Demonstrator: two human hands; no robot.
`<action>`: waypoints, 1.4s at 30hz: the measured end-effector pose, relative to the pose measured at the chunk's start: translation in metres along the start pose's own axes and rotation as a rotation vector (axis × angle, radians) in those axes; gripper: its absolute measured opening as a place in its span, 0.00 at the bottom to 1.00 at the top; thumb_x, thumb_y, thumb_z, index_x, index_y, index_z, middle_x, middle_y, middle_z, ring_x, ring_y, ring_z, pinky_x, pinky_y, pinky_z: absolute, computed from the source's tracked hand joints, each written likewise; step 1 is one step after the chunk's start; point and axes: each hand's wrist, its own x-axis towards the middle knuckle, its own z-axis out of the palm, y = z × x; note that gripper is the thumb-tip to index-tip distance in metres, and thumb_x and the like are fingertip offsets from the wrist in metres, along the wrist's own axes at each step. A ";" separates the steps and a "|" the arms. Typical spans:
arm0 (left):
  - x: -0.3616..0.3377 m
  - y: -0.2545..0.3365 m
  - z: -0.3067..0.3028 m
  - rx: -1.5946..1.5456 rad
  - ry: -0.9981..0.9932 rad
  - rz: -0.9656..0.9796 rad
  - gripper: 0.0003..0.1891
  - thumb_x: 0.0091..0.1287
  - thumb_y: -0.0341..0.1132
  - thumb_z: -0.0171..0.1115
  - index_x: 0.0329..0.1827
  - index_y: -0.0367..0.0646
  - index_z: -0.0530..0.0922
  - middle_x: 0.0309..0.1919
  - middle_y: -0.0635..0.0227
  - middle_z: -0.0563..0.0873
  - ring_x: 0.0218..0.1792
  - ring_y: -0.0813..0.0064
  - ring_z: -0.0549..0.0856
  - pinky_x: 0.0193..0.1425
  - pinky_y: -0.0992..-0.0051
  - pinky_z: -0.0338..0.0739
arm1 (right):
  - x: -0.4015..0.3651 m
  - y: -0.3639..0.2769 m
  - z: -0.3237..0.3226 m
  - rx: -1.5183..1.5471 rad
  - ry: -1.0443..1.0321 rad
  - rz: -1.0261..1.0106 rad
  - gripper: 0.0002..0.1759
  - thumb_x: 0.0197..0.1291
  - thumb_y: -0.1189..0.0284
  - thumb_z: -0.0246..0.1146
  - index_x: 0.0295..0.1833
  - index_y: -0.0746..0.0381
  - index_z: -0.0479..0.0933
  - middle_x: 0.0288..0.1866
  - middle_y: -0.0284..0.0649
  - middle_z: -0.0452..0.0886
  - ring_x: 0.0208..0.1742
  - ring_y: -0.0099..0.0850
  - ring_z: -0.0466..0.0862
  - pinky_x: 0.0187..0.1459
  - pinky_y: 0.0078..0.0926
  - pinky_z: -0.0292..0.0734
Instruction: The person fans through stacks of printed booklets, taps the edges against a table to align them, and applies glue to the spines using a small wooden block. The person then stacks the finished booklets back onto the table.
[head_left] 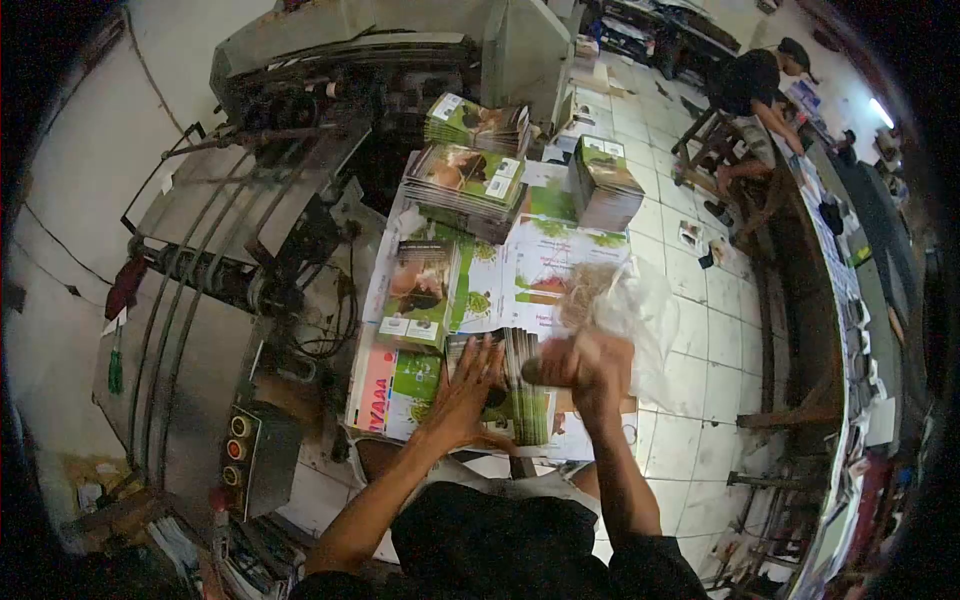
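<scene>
My left hand (468, 392) lies with its fingers spread on a dark-covered pile of booklets at the front of the table, thumb stretched along the near edge. Beside it, fanned booklets (527, 385) show their green and white edges. Just right of these hovers my right hand (588, 368), blurred, its fingers curled in; whatever they hold is hidden. Behind that hand, a heap of tan rubber bands (590, 288) sits on a clear plastic bag (648, 325). A flat booklet pile (415, 290) with a brown and green cover is beyond my left hand.
More booklet stacks (465, 172) stand at the table's far end, another stack (606, 180) at its far right. Printed sheets (545, 245) cover the tabletop. A large machine (215, 300) borders the left. At right, a person (755, 90) sits by a long bench (815, 240).
</scene>
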 end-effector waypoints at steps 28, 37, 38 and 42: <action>0.007 -0.009 0.029 0.401 0.123 -0.035 0.61 0.49 0.46 0.77 0.80 0.37 0.45 0.81 0.54 0.48 0.80 0.51 0.49 0.76 0.42 0.50 | -0.052 0.069 0.009 -0.578 0.126 -0.085 0.17 0.62 0.73 0.66 0.20 0.65 0.74 0.14 0.39 0.72 0.19 0.23 0.71 0.26 0.24 0.67; 0.011 0.000 0.013 0.162 0.046 -0.100 0.47 0.59 0.23 0.59 0.81 0.40 0.43 0.82 0.61 0.44 0.81 0.55 0.47 0.75 0.41 0.54 | -0.085 0.036 -0.007 -0.463 0.000 -0.087 0.18 0.57 0.74 0.68 0.17 0.63 0.70 0.13 0.38 0.72 0.14 0.27 0.72 0.19 0.26 0.65; 0.009 0.000 0.015 0.191 0.047 -0.095 0.46 0.60 0.23 0.58 0.81 0.40 0.43 0.82 0.60 0.45 0.81 0.55 0.47 0.76 0.42 0.53 | -0.086 0.049 -0.013 -0.471 0.008 -0.115 0.16 0.56 0.76 0.66 0.18 0.63 0.71 0.13 0.38 0.71 0.14 0.27 0.72 0.20 0.26 0.65; 0.011 -0.003 0.020 0.203 0.087 -0.060 0.46 0.59 0.21 0.55 0.81 0.39 0.44 0.81 0.58 0.46 0.81 0.55 0.46 0.76 0.42 0.52 | -0.056 0.069 -0.008 -0.731 -0.034 -0.417 0.14 0.54 0.78 0.66 0.19 0.61 0.72 0.14 0.39 0.72 0.14 0.33 0.71 0.20 0.28 0.64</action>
